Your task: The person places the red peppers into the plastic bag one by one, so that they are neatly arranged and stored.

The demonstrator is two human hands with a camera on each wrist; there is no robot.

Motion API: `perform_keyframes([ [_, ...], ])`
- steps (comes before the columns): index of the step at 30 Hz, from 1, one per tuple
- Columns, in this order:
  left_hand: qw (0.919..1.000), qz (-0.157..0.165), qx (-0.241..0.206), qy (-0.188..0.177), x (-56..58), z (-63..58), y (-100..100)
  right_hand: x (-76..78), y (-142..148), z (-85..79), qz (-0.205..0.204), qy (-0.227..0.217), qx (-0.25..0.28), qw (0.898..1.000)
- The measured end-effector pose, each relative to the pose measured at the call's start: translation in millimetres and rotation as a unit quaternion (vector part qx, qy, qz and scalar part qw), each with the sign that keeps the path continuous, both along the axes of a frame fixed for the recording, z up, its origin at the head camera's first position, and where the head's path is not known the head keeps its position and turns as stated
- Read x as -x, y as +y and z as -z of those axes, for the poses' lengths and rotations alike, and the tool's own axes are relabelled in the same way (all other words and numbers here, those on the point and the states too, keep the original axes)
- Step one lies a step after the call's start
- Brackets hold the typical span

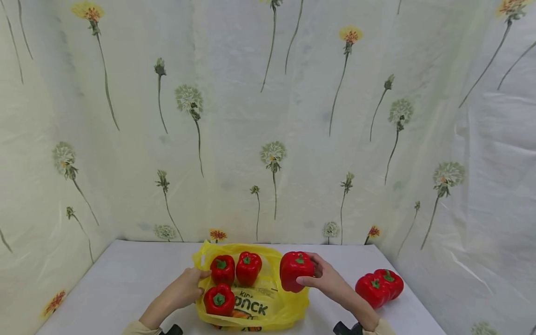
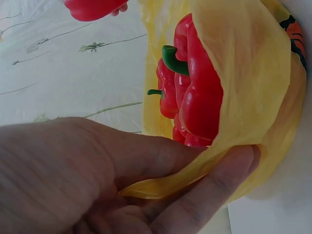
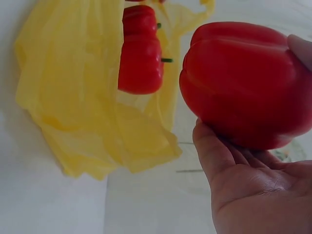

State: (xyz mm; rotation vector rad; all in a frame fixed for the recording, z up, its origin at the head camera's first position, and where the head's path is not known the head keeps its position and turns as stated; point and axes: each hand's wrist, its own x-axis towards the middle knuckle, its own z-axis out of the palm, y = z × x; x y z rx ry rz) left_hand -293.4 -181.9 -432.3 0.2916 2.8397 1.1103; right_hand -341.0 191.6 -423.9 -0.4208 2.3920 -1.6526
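A yellow plastic bag [image 1: 276, 304] with dark print lies spread wide on the table. Inside it sit three red bell peppers with green stems: one at the back left [image 1: 223, 270], one beside it [image 1: 249, 269] and one at the front left [image 1: 219, 300]. My left hand [image 1: 187, 287] pinches the bag's left edge between thumb and fingers, which the left wrist view [image 2: 161, 180] shows closely. My right hand [image 1: 328, 279] grips another red bell pepper [image 1: 295, 271] over the bag's right side. In the right wrist view, that pepper [image 3: 248, 83] hangs apart from the bag [image 3: 73, 92].
Two more red bell peppers [image 1: 374, 291] [image 1: 389, 281] lie against each other near the table's right edge. The white table [image 1: 138, 265] meets a pale curtain [image 1: 234, 139] printed with dandelions at its back and sides.
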Motion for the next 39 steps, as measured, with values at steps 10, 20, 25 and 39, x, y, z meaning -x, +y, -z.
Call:
perform_keyframes([
  [10,1.0000,0.001,0.008,-0.004,0.9,0.5,-0.1,5.3,-15.7,3.9,-0.019,0.006,0.008,1.000],
  [20,0.9999,-0.001,0.010,-0.006,0.8,-0.8,0.0,11.8,-31.2,17.3,-0.025,0.008,-0.007,1.000],
  [25,0.9999,-0.010,0.013,-0.002,-0.3,-1.4,0.0,17.3,-37.0,23.3,-0.022,0.012,-0.011,1.000],
  [39,0.9999,-0.003,0.011,0.010,-1.0,-1.2,-1.2,27.2,-53.3,43.2,0.003,0.017,-0.040,0.999],
])
